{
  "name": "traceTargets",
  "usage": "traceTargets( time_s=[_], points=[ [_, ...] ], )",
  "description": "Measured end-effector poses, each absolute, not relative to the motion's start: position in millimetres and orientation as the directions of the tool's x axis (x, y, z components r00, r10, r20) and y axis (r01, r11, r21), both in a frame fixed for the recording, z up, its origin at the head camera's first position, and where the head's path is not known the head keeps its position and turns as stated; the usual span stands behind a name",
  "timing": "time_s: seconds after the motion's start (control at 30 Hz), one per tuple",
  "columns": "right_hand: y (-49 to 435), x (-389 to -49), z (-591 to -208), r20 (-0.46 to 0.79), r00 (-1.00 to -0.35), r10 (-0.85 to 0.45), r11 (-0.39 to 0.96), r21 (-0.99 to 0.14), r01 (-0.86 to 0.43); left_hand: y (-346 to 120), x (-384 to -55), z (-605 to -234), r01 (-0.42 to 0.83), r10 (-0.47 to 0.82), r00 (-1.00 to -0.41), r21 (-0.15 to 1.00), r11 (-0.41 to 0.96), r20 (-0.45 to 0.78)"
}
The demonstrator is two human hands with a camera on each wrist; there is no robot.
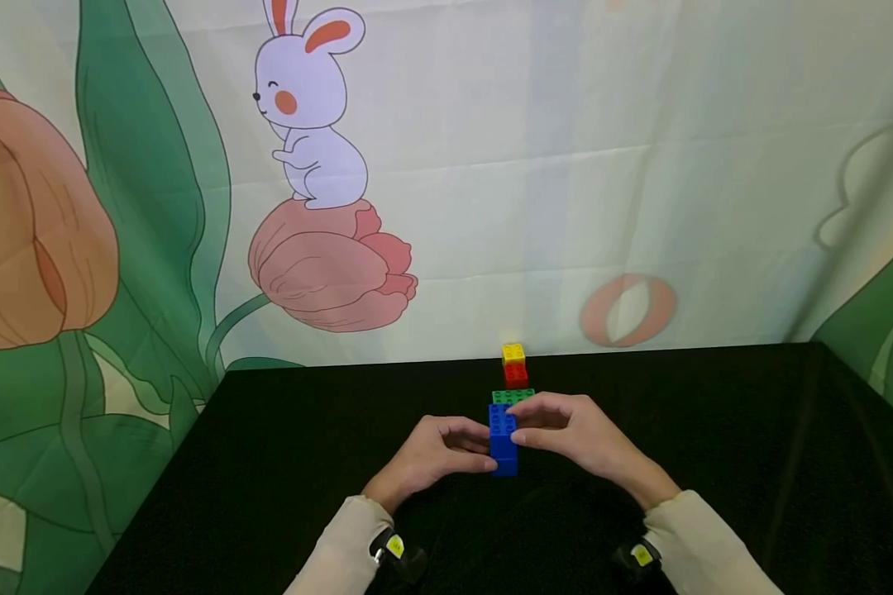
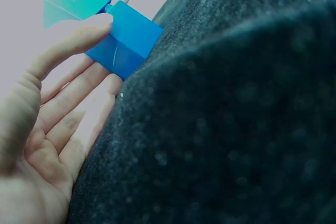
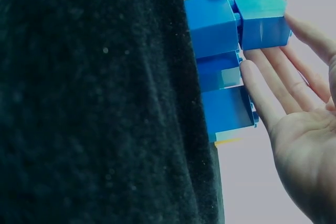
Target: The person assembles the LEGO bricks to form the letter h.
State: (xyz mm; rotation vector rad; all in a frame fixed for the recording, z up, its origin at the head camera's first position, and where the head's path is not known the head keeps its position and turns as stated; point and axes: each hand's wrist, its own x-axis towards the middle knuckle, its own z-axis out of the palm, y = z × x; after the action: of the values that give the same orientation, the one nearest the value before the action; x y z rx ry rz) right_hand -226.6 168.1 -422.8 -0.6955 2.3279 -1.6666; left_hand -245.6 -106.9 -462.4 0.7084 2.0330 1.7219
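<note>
Two blue toy bricks stand one over the other in front of me, with a narrow gap and studs showing between them in the right wrist view. My right hand (image 1: pixel 576 434) pinches the upper blue brick (image 3: pixel 265 32) between thumb and fingers. Around the lower blue brick (image 2: pixel 134 38), my left hand (image 1: pixel 435 454) holds from the left side, its thumb near the joint between the bricks. The lower brick rests on the black cloth. Just behind is a green brick (image 1: pixel 513 396), partly hidden by the blue ones and the right fingers.
Past the green brick, a red brick (image 1: pixel 516 377) and a yellow brick (image 1: pixel 513 354) line up toward the back edge of the black-covered table (image 1: pixel 327 430). A printed curtain (image 1: pixel 476 165) with a rabbit and flowers hangs behind. Both wrists wear dark straps with cameras.
</note>
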Motion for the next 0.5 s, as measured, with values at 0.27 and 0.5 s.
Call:
traceTargets(
  time_s=[0.27, 0.5],
  points=[
    [167.7, -227.7, -423.3, 0.106, -0.866, -0.488, 0.253, -0.933, -0.257, -107.9, -245.1, -462.1, 0.143, 0.601, -0.798, 0.982, 0.127, 0.038],
    [168.8, -227.8, -423.5, 0.113, -0.864, -0.49, 0.255, -0.93, -0.266, -105.9, -244.8, -462.1, 0.13, 0.589, -0.808, 0.982, 0.136, 0.026]
  ],
)
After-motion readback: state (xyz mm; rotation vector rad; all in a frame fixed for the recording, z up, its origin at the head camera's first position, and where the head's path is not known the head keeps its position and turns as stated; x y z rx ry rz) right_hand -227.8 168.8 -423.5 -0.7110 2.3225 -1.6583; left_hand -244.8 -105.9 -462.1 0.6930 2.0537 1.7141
